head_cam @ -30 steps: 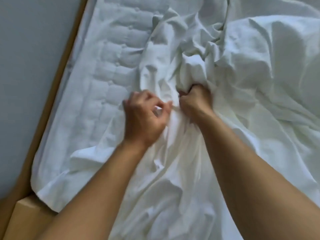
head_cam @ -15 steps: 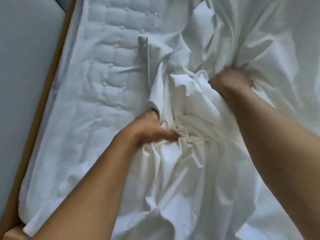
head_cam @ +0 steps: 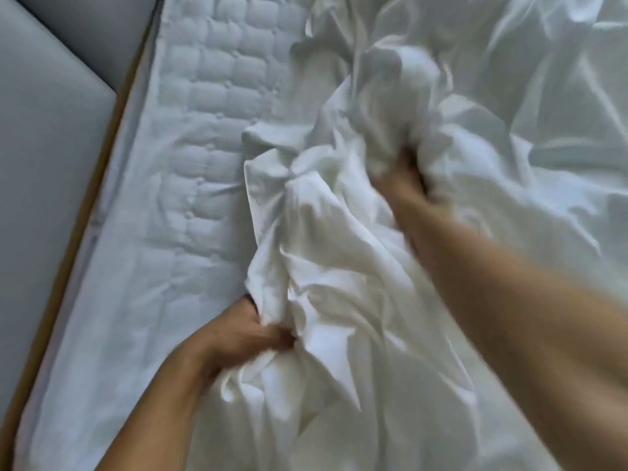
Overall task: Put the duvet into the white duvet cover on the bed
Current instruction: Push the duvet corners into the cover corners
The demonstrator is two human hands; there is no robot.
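The cover (head_cam: pixel 339 232) is lying crumpled across the bed, just right of the bare quilted mattress (head_cam: pixel 210 130), with a long ridge of it being stretched between the two hands. A second ago the hands were working close together. Now the left hand (head_cam: pixel 244 331) is sitting nearer the person, fingers curled tight round a fold. The right hand (head_cam: pixel 401 185), blurred, is reaching farther up the bed and clutching a raised bunch, its fingers buried in cloth. That spreading is probably feeding the duvet deeper or finding a corner. Whether the duvet is already inside the cover I cannot tell, since everything is showing as white cloth. The wooden frame (head_cam: pixel 85 215) is running along the mattress's left edge.
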